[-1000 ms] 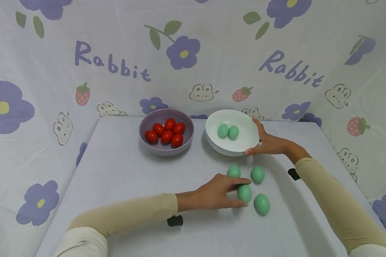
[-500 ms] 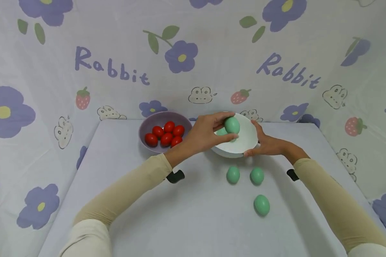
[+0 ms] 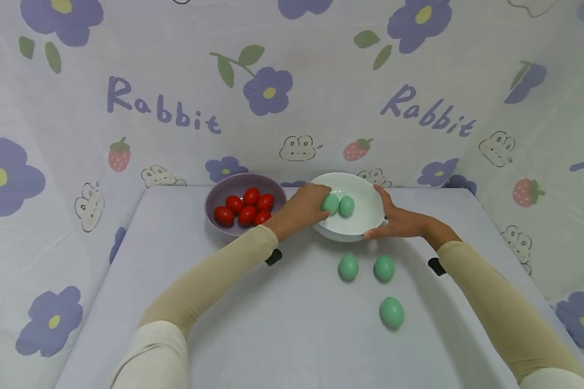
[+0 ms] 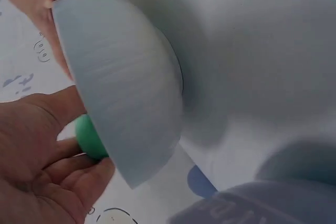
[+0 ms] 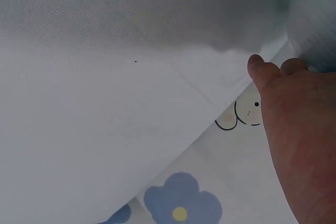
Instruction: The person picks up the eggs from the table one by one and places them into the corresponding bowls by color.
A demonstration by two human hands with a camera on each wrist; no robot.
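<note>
In the white bowl (image 3: 367, 216), we see green eggs (image 3: 346, 206); left fingers (image 4: 94, 182) apparently curl round one, right fingers (image 3: 384, 199) clasp the bowl.

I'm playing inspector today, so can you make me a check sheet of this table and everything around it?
Surface: white table; tiny dark specks in the right wrist view.
Job's things: three green eggs on the table; white bowl with at least one green egg inside.
Clutter: nothing seen.
Hands: left hand holds a green egg at the white bowl's mouth; right hand grips that bowl's rim.
Cables: nothing seen.
Surroundings: purple bowl with six red eggs showing, beside the white bowl; pale flower-patterned cloth behind and at both sides.
</note>
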